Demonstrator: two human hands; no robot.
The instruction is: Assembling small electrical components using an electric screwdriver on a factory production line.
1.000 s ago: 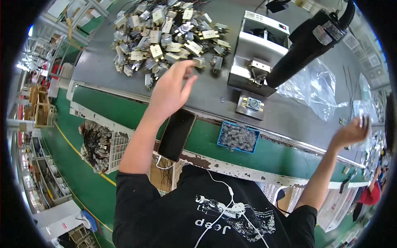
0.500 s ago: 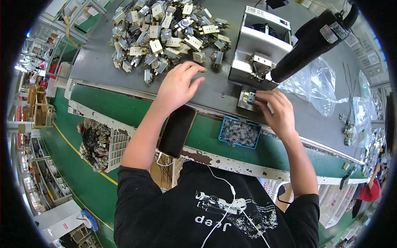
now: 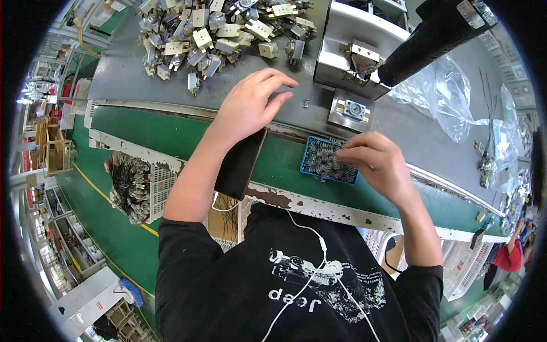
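Observation:
My left hand hovers over the near edge of the grey bench, thumb and fingers apart, holding nothing I can see. Below it lies a black phone, partly covered by my forearm. My right hand is over the right side of a blue tray filled with small metal springs. Its fingers are bent and slightly apart, with nothing visible in them. A small square metal component with a round centre sits in a metal fixture block beyond the tray, untouched by either hand.
A large pile of similar components covers the far left of the bench. Behind the fixture stands a metal machine, with a black cylindrical tool slanting beside it. Clear plastic bags lie to the right.
My right hand has left the component in the fixture and come nearer me, over the spring tray. The component now shows fully. My left hand stays over the bench's near edge.

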